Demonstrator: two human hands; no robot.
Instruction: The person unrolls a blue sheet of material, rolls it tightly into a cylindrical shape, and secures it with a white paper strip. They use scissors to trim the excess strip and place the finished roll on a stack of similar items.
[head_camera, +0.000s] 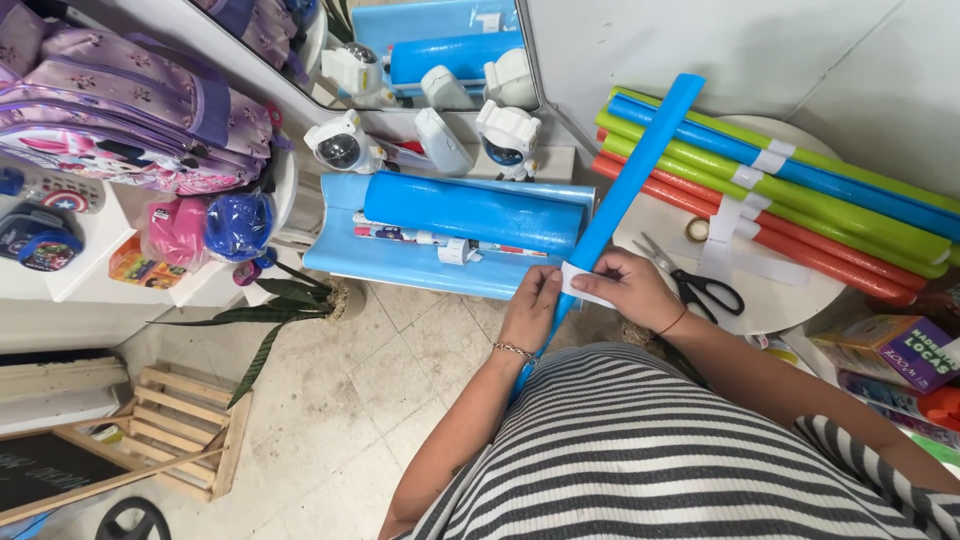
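Observation:
A long, thin blue paper roll (632, 175) runs diagonally from my lap up to the wall. My left hand (533, 308) grips it from the left side, near its lower part. My right hand (630, 288) presses a white paper strip (583, 288) around the roll, fingers on the strip. Both hands touch the roll close together.
Rolled green, blue and orange paper tubes (800, 200) with white bands lie on a round white table (775, 300), beside black scissors (700, 285) and a tape roll (697, 230). A thick blue roll (470, 212) lies ahead. Backpacks (120, 110), astronaut toys (345, 145), a plant (285, 300) and a wooden crate (185, 420) stand left.

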